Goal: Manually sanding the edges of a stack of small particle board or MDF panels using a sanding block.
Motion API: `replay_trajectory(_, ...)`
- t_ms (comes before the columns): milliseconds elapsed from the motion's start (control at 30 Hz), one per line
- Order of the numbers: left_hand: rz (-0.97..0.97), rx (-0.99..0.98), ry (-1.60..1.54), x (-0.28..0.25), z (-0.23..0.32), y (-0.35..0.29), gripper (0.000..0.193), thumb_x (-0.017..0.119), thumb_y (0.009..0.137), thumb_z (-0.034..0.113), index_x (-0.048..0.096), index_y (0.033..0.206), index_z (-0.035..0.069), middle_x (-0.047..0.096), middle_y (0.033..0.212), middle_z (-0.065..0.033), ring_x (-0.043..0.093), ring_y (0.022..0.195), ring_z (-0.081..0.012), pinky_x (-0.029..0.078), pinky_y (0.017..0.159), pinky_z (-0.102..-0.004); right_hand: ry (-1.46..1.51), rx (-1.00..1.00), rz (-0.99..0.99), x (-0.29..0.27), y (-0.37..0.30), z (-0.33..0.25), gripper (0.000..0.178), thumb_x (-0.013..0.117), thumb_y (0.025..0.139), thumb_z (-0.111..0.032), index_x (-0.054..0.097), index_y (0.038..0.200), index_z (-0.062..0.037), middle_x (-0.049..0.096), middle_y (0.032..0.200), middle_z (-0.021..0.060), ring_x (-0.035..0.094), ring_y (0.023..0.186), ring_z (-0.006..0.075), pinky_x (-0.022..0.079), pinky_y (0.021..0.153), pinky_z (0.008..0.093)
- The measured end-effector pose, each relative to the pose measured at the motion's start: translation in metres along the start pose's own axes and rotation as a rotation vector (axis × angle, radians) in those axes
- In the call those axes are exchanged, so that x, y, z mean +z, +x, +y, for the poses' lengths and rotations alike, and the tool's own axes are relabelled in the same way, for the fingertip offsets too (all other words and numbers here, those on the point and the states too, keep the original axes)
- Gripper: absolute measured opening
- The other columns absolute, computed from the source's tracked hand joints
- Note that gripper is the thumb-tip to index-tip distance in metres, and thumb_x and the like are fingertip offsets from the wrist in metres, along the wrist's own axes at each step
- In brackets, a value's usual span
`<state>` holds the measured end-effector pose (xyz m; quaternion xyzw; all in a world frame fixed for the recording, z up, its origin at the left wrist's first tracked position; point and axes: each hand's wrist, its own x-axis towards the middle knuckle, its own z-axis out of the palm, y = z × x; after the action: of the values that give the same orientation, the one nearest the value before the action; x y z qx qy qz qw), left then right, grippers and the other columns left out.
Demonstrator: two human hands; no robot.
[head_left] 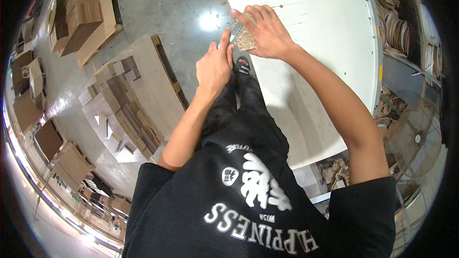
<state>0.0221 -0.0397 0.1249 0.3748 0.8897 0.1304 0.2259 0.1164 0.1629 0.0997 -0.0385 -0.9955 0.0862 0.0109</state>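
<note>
The right hand [266, 29] grips a speckled brown piece [246, 41] at the edge of the white tabletop [330, 62], probably to steady it, while the left hand [215, 65] holds a slim blade-like tool [237, 28] close by (contact unclear).

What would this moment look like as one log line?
left hand: holds thin tool, maybe knife | right hand: holds speckled board piece | tool touching board: unclear | place: edge of white table
</note>
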Motion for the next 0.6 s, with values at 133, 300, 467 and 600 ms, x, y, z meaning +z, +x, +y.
replay_trajectory(133,-0.018,-0.021,0.002,-0.001,0.001,-0.001,0.049,0.049,0.115,0.037,0.045,0.163,0.026,0.072,0.103,-0.0186,0.075,0.083,-0.0435,0.06,0.069,-0.0553,-0.012,0.008,-0.01,0.0,0.0,0.0,0.118,0.085,0.082,-0.06,0.023,0.175,-0.0209,0.054,0.149,0.018,0.049,0.144,0.0346,0.032,0.126,0.0515)
replay_trajectory(300,-0.007,-0.033,0.03,-0.007,-0.001,0.013,0.049,0.048,0.115,0.037,0.045,0.163,0.027,0.072,0.102,-0.0192,0.075,0.083,-0.0434,0.06,0.068,-0.055,0.101,0.009,0.05,0.001,0.001,-0.001,0.12,0.089,0.077,-0.056,0.026,0.173,-0.0204,0.049,0.149,0.0172,0.047,0.142,0.0367,0.034,0.125,0.054)
replay_trajectory(467,-0.008,-0.005,0.064,-0.012,0.0,0.029,0.048,0.047,0.115,0.037,0.045,0.162,0.027,0.073,0.101,-0.0199,0.075,0.081,-0.0433,0.06,0.066,-0.0546,0.061,0.01,0.048,-0.001,0.001,0.0,0.117,0.091,0.076,-0.051,0.033,0.171,-0.0197,0.054,0.146,0.0175,0.051,0.14,0.0349,0.036,0.124,0.0508)
replay_trajectory(600,0.01,0.044,0.082,-0.014,0.001,0.052,0.049,0.048,0.115,0.038,0.044,0.163,0.028,0.073,0.099,-0.0193,0.075,0.077,-0.0431,0.06,0.063,-0.0538,0.125,0.044,0.097,-0.002,0.005,-0.001,0.117,0.093,0.073,-0.047,0.034,0.17,-0.0194,0.054,0.145,0.0173,0.051,0.138,0.0347,0.036,0.124,0.0504)
